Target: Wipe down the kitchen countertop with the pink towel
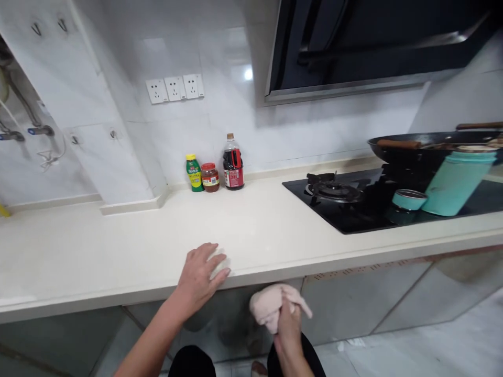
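My left hand rests near the front edge of the white countertop, its fingers spread and nothing in them. Lower down and to the right, my right hand is wrapped round a pale pink cloth. The bunched cloth hangs in front of the cabinet doors, just below the counter's edge. Part of it is hidden behind my fingers.
Against the wall stand a green bottle with a yellow cap, a red-lidded jar and a dark sauce bottle. On the right, a black gas hob bears a wok, a teal canister and a small teal container. A range hood hangs above.
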### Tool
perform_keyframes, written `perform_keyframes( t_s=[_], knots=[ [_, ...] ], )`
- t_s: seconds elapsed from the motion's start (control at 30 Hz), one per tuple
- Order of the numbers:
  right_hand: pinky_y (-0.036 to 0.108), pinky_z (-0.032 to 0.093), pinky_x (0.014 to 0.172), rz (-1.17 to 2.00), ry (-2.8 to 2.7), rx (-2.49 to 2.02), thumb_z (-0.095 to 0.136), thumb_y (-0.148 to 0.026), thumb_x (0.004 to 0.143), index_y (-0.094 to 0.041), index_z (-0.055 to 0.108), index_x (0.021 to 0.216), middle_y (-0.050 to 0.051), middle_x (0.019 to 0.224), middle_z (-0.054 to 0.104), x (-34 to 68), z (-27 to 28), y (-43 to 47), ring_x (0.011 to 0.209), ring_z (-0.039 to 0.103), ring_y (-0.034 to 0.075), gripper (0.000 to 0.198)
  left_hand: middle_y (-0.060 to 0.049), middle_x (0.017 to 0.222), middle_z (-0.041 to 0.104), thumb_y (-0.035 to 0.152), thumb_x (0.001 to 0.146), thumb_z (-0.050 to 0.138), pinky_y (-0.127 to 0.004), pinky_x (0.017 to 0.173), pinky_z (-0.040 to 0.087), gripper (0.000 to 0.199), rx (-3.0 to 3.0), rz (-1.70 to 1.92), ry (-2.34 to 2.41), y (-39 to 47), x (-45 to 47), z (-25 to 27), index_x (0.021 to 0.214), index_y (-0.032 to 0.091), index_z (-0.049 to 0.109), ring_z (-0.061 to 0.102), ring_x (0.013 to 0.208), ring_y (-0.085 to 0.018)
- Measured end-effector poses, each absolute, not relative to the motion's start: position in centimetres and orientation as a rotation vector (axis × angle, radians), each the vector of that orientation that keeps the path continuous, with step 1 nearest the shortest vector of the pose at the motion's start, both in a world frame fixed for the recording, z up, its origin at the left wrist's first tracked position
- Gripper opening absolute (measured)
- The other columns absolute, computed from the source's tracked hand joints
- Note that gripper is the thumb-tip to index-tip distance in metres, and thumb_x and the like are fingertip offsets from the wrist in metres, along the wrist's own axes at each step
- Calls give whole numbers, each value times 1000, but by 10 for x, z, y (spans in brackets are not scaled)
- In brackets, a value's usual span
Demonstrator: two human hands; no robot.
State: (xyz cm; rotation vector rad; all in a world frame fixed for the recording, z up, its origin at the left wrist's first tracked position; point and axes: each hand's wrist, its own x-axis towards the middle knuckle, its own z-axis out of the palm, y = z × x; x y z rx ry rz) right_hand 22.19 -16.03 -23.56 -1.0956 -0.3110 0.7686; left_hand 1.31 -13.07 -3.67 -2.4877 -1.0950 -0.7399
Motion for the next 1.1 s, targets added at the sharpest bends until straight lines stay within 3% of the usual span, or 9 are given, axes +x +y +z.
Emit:
perform_keyframes(
  t_s=[0.17,0.3,0.4,0.53,0.73,0.83,0.93,1.1],
  knots=[
    [39,51,88,399,-303,-1275,55,-67,88,-20,47,128,12,125,56,279,-207,-146,112,56,29,62,-15,144,53,56,97,49,-51,100,43,53,-2635,-361,-1121,-122,57,-34,138,24,55,49,129,-34],
    [53,37,106,254,-430,-1344,44,-71,91,-16,43,128,23,137,42,216,-206,-146,128,40,38,66,-15,151,46,61,97,45,-57,103,38,58,-2674,-301,-1142,-115,87,-33,144,27,50,43,134,-38],
    [55,46,96,308,-674,-1295,53,-73,86,-16,55,117,23,127,52,146,-223,-154,118,50,40,65,-13,153,44,61,98,42,-57,106,36,58,-2684,-321,-1128,-114,97,-36,145,28,48,40,137,-38],
    [58,43,102,330,-991,-1192,57,-62,89,-16,61,120,20,124,58,121,-239,-159,121,49,39,56,-13,155,43,61,99,37,-53,109,36,61,-2687,-343,-1124,-115,93,-37,146,25,48,37,141,-36],
    [57,35,108,151,-670,-1286,56,-58,87,-14,48,126,22,130,50,241,-229,-139,125,45,35,59,-11,154,44,61,99,40,-52,108,38,58,-2683,-354,-1124,-113,91,-36,145,26,49,39,141,-34],
    [50,40,104,106,-535,-1306,62,-57,82,-15,38,131,20,129,51,310,-221,-131,118,52,31,70,-12,152,46,59,99,41,-52,106,39,57,-2665,-360,-1105,-111,94,-37,143,25,50,39,140,-35],
    [47,42,102,88,-419,-1347,71,-59,69,-15,41,127,18,125,53,362,-220,-123,114,53,32,79,-13,151,46,58,99,41,-52,106,38,55,-2654,-348,-1086,-109,96,-38,142,24,50,39,139,-35],
    [48,35,107,47,-269,-1382,53,-61,78,-15,47,122,18,127,49,397,-219,-107,121,47,32,65,-13,150,47,57,100,40,-52,105,38,53,-2651,-323,-1074,-109,99,-35,141,24,50,40,138,-35]
  ],
)
